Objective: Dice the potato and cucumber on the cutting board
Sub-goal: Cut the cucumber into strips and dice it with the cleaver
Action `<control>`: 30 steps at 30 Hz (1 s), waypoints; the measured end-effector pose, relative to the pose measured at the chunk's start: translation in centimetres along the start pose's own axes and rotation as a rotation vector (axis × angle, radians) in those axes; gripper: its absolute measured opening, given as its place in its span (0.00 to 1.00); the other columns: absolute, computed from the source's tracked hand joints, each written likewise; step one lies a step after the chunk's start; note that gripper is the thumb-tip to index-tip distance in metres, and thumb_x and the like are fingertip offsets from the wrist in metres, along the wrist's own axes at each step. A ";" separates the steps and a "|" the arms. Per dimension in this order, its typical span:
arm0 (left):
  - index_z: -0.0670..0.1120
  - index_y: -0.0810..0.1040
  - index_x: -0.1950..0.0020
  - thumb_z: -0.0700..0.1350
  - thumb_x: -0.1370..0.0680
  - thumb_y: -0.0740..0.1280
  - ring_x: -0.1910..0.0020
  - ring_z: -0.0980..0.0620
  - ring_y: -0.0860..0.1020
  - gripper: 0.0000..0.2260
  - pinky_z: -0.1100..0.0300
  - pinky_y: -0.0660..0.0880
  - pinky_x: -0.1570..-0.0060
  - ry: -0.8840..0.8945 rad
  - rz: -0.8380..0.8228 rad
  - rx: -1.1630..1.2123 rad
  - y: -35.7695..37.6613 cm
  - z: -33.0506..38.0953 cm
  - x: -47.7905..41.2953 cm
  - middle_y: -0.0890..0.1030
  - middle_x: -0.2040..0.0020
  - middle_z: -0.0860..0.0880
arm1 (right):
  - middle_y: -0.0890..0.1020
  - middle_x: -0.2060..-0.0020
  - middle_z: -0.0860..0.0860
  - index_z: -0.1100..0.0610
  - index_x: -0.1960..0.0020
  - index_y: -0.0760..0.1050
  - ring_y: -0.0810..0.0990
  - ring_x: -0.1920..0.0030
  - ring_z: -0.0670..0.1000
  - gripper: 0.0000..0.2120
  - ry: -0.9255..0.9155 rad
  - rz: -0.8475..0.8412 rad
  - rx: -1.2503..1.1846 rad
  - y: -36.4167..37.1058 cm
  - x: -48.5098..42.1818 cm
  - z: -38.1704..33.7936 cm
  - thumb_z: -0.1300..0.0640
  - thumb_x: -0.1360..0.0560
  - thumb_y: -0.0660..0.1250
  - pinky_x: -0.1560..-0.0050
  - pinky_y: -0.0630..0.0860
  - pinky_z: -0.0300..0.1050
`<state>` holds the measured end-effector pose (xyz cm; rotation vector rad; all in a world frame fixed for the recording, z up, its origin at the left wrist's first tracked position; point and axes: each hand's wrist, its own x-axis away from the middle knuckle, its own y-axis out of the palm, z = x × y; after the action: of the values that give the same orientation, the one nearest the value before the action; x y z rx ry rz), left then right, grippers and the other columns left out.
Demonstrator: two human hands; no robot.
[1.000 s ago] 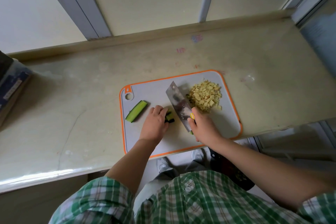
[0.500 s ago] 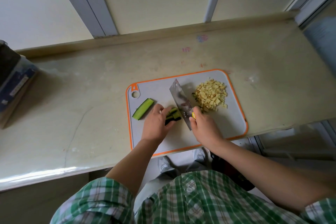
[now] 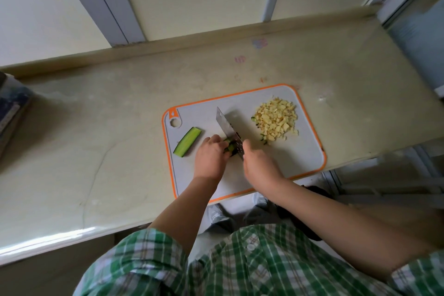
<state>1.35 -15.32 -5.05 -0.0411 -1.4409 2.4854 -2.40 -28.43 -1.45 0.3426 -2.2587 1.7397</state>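
A grey cutting board point(image 3: 298, 161) with an orange rim lies on the counter. A heap of diced potato point(image 3: 276, 120) sits at its far right, with a few small cucumber bits at the heap's left edge. A long cucumber strip point(image 3: 187, 142) lies at the board's left. My left hand point(image 3: 209, 157) presses down on a short bundle of cucumber strips point(image 3: 229, 148). My right hand point(image 3: 260, 166) grips the handle of a cleaver point(image 3: 227, 127), whose blade stands on that bundle right beside my left fingertips.
The pale stone counter point(image 3: 108, 127) runs left and right, with a raised back ledge under a window frame. A dark box point(image 3: 9, 106) stands at the far left. The board overhangs the counter's front edge. My green checked shirt fills the bottom.
The cleaver has moved left and come down onto the cucumber bundle. My left fingers have drawn in over the strips. The camera view has shifted slightly.
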 end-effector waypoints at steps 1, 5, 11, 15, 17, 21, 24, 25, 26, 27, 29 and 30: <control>0.41 0.83 0.47 0.43 0.26 0.69 0.51 0.41 0.75 0.10 0.49 0.72 0.54 -0.002 -0.001 0.003 0.0 0.0 0.0 0.79 0.51 0.43 | 0.79 0.56 0.58 0.59 0.35 0.59 0.79 0.55 0.62 0.14 0.004 -0.001 0.002 0.2 -0.1 -0.1 0.62 0.20 0.54 0.64 0.67 0.49; 0.41 0.83 0.47 0.43 0.26 0.69 0.51 0.41 0.75 0.10 0.51 0.72 0.54 0.020 -0.010 0.007 -0.2 -0.1 0.2 0.78 0.51 0.43 | 0.80 0.59 0.58 0.60 0.34 0.60 0.79 0.58 0.61 0.14 -0.016 0.060 -0.008 0.8 0.0 0.6 0.59 0.19 0.54 0.65 0.65 0.47; 0.43 0.81 0.43 0.43 0.28 0.72 0.52 0.42 0.77 0.14 0.52 0.74 0.54 0.028 0.057 0.059 -0.7 -0.6 0.5 0.78 0.52 0.44 | 0.72 0.69 0.56 0.60 0.47 0.64 0.76 0.64 0.63 0.05 -0.069 0.111 -0.162 -0.5 -0.3 1.6 0.58 0.20 0.56 0.69 0.62 0.47; 0.43 0.82 0.48 0.45 0.27 0.71 0.52 0.43 0.76 0.10 0.52 0.72 0.54 0.007 0.056 0.035 -0.7 -0.3 0.4 0.78 0.53 0.44 | 0.71 0.70 0.54 0.57 0.51 0.61 0.75 0.67 0.61 0.04 -0.113 0.105 -0.135 -1.2 -0.1 1.6 0.59 0.20 0.56 0.69 0.60 0.47; 0.42 0.82 0.49 0.45 0.27 0.71 0.53 0.43 0.76 0.10 0.52 0.72 0.55 -0.007 0.065 0.034 -0.6 -0.2 0.4 0.79 0.54 0.44 | 0.72 0.70 0.54 0.58 0.49 0.63 0.74 0.67 0.60 0.03 -0.122 0.097 -0.115 -1.1 -0.1 1.6 0.59 0.20 0.56 0.70 0.61 0.46; 0.42 0.81 0.47 0.45 0.29 0.70 0.52 0.42 0.77 0.12 0.52 0.75 0.57 0.002 0.067 0.035 -0.4 -0.1 0.5 0.79 0.54 0.44 | 0.72 0.68 0.54 0.59 0.47 0.64 0.73 0.68 0.58 0.04 -0.088 0.090 -0.109 -0.5 -0.2 2.0 0.59 0.20 0.56 0.69 0.61 0.46; 0.43 0.81 0.48 0.48 0.28 0.71 0.51 0.43 0.76 0.13 0.50 0.76 0.57 -0.004 0.094 0.036 -0.3 0.1 0.4 0.79 0.54 0.45 | 0.72 0.68 0.54 0.59 0.46 0.64 0.73 0.67 0.59 0.05 -0.069 0.089 -0.101 -0.1 -0.1 1.9 0.58 0.19 0.55 0.69 0.62 0.46; 0.43 0.81 0.48 0.49 0.28 0.72 0.51 0.44 0.76 0.13 0.50 0.76 0.58 -0.014 0.099 0.036 -0.2 0.2 0.4 0.79 0.54 0.45 | 0.72 0.68 0.54 0.59 0.46 0.63 0.72 0.68 0.58 0.05 -0.067 0.084 -0.099 0.0 0.0 1.8 0.57 0.19 0.55 0.69 0.61 0.46; 0.44 0.82 0.48 0.49 0.28 0.72 0.51 0.44 0.76 0.12 0.50 0.76 0.58 -0.028 0.099 0.038 -0.1 0.4 0.3 0.79 0.54 0.45 | 0.72 0.69 0.54 0.58 0.47 0.63 0.70 0.69 0.57 0.04 -0.072 0.080 -0.103 0.1 0.2 1.7 0.57 0.19 0.55 0.70 0.61 0.47; 0.43 0.82 0.49 0.48 0.28 0.72 0.51 0.43 0.76 0.12 0.50 0.75 0.57 -0.043 0.095 0.042 -0.1 0.5 0.2 0.78 0.54 0.45 | 0.73 0.69 0.54 0.57 0.48 0.62 0.70 0.70 0.57 0.04 -0.079 0.078 -0.113 0.1 0.2 1.7 0.57 0.19 0.55 0.71 0.61 0.47; 0.43 0.82 0.49 0.46 0.28 0.73 0.51 0.43 0.76 0.11 0.50 0.74 0.56 -0.066 0.088 0.049 0.1 0.6 -0.1 0.78 0.54 0.45 | 0.73 0.70 0.53 0.56 0.51 0.60 0.69 0.70 0.56 0.05 -0.098 0.089 -0.129 -0.2 0.2 1.8 0.58 0.19 0.56 0.73 0.59 0.47; 0.43 0.82 0.50 0.45 0.29 0.73 0.51 0.43 0.76 0.10 0.51 0.73 0.56 -0.074 0.086 0.057 0.1 0.6 -0.1 0.78 0.54 0.45 | 0.72 0.70 0.53 0.55 0.52 0.59 0.69 0.71 0.56 0.06 -0.105 0.105 -0.132 -0.5 0.1 1.8 0.58 0.19 0.56 0.74 0.58 0.47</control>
<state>1.33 -15.91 -4.89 -0.0006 -1.4250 2.6216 -2.50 -30.33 -1.41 0.2992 -2.4939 1.6463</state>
